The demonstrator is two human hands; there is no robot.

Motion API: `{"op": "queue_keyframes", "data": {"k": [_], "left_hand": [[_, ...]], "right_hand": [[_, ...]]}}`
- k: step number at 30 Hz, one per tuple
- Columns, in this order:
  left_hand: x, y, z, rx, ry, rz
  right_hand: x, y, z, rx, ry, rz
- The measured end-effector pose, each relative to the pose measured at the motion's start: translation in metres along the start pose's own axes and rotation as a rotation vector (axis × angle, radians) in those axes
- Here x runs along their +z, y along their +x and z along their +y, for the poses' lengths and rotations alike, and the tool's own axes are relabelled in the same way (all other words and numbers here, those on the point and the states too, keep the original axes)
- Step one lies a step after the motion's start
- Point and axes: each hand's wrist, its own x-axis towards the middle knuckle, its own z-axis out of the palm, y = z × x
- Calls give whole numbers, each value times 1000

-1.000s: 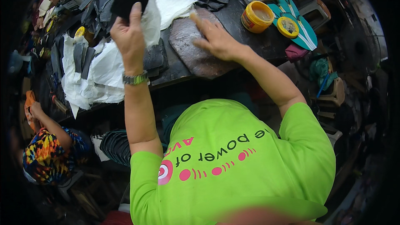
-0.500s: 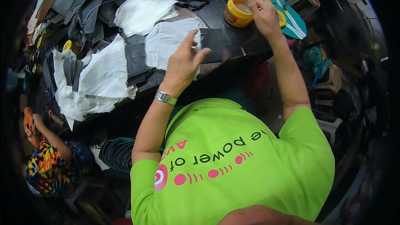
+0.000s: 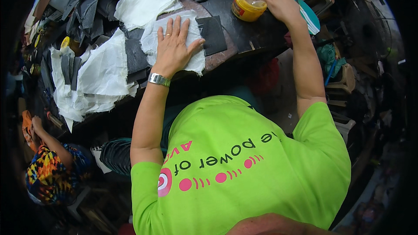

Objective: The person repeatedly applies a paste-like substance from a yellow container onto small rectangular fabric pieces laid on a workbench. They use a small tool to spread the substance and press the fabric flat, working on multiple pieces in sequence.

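Cloth (image 3: 191, 48): our left hand (image 3: 174, 45) lies flat, spread on it, beside a black patch (image 3: 212, 35). Right hand (image 3: 281, 6) grips the glue tub (image 3: 248, 4); tipping it could soil the desk (image 3: 244, 39).

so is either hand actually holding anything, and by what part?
No grasp shows. The left hand lies flat, fingers spread, pressing the white fabric piece on the bench. The right hand reaches to the open yellow tub, fingers at its rim; a grip cannot be told.

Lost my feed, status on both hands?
Left hand flat on white frayed cloth piece. Right hand at open yellow round tub. Black square patch beside cloth.
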Motion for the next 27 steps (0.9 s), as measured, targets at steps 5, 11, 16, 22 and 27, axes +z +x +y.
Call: {"op": "queue_keyframes", "data": {"k": [5,11,16,22,27], "left_hand": [[-13,12,-10,-20,-302,-39],[-32,12,-22,75,-140,-239],[-31,13,-23,71,-16,-296],[-33,15,-25,73,-29,-345],[-33,14,-25,76,-46,-346]], "right_hand": [[12,-41,-19,-495,371,-363],[86,-41,-83,-851,672,29],[113,-38,-108,-710,108,131],[106,-34,-101,-756,44,59],[98,-57,-86,-893,58,-23]]}}
